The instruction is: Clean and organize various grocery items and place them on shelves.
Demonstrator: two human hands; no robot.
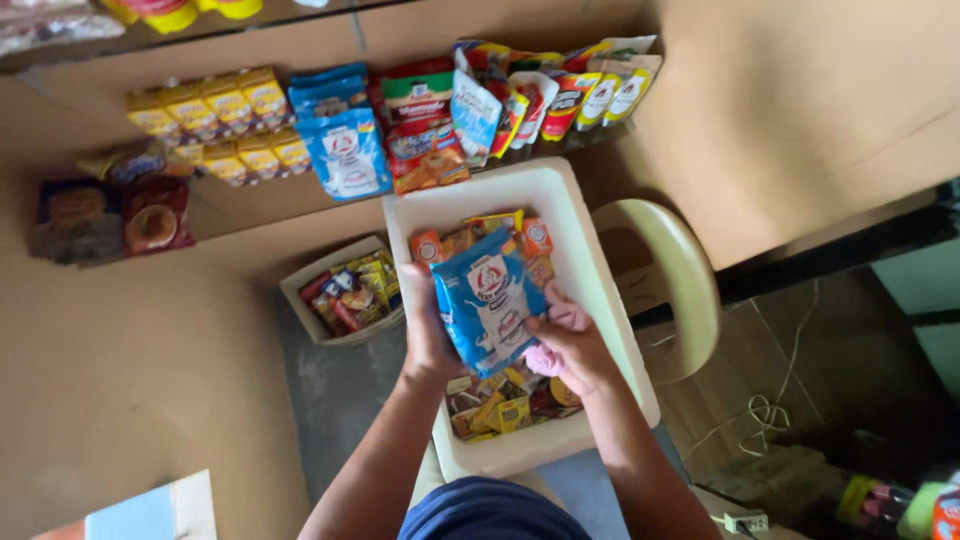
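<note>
Holding one blue pouch (490, 300) above the white box (600, 290) of small packets, left hand (428, 335) and right hand (572, 350) grip its sides; two similar blue pouches (345, 150) stand on the shelf.

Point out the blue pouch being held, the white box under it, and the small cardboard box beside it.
blue pouch (488, 300), head view, front face.
white box (590, 270), head view, right rim.
small cardboard box (300, 285), head view, left wall.
</note>
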